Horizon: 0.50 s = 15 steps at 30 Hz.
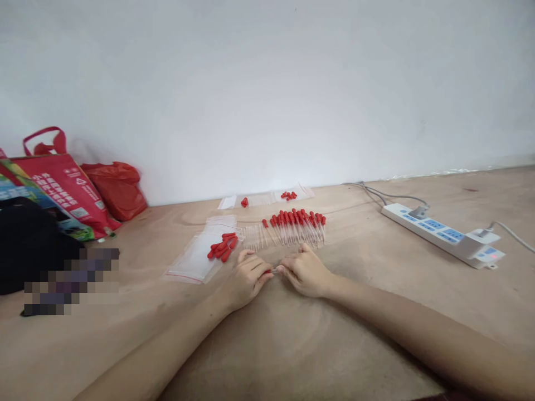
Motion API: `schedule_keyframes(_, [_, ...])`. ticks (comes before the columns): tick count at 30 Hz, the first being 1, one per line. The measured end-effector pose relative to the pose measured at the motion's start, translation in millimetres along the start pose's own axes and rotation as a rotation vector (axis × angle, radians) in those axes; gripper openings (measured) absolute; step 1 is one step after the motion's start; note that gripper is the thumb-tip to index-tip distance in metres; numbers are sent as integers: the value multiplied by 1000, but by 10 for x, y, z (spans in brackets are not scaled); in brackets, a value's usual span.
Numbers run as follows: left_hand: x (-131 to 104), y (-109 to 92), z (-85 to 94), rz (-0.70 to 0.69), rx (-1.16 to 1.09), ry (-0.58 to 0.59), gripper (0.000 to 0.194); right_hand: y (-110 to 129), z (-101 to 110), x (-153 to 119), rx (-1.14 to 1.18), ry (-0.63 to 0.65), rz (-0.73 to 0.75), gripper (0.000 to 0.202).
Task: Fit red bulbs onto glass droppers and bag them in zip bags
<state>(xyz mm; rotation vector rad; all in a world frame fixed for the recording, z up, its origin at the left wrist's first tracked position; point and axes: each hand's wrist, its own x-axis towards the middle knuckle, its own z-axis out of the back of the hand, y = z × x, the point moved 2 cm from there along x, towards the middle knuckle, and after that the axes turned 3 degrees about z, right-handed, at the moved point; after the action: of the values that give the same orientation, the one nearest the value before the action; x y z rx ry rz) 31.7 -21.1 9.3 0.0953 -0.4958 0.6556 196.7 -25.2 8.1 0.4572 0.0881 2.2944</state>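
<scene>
Left grip (251, 275) pinched on red bulb (268, 272), right grip (305, 271) on clear tube (275, 270), roughly in line, probably for steadiness. Loose bulbs (225, 255) just past left grip, capped tubes (297, 218) past right; handy reach imo.

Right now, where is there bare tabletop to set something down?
Between the red-topped droppers and the power strip; also between the forearms. Crowded beyond the left hand and right hand: droppers, and red bulbs on or in a plastic bag.
</scene>
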Motion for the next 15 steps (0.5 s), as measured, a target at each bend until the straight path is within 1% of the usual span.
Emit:
schedule_keyframes(4, [18, 47, 59, 55, -1, -49, 12, -4, 132, 2, -18, 4, 48, 23])
schedule_keyframes(5, [17, 80, 77, 83, 16, -74, 14, -21, 159, 8, -9, 10, 33, 21])
schedule_keyframes(6, [14, 126, 97, 127, 46, -108, 19, -48, 182, 22, 8, 13, -3, 21])
schedule_keyframes(8, [-8, 256, 144, 270, 129, -188, 29, -131, 207, 75, 81, -2, -143, 20])
schedule_keyframes(11, [-72, 471, 211, 505, 254, -268, 21, -285, 187, 225, 210, -82, -445, 18])
schedule_keyframes(13, [-115, 571, 238, 584, 327, -268, 17, -360, 136, 365, 226, -140, -589, 19])
schedule_keyframes(15, [-148, 617, 250, 603, 385, -250, 16, -398, 68, 520, 180, -183, -663, 20])
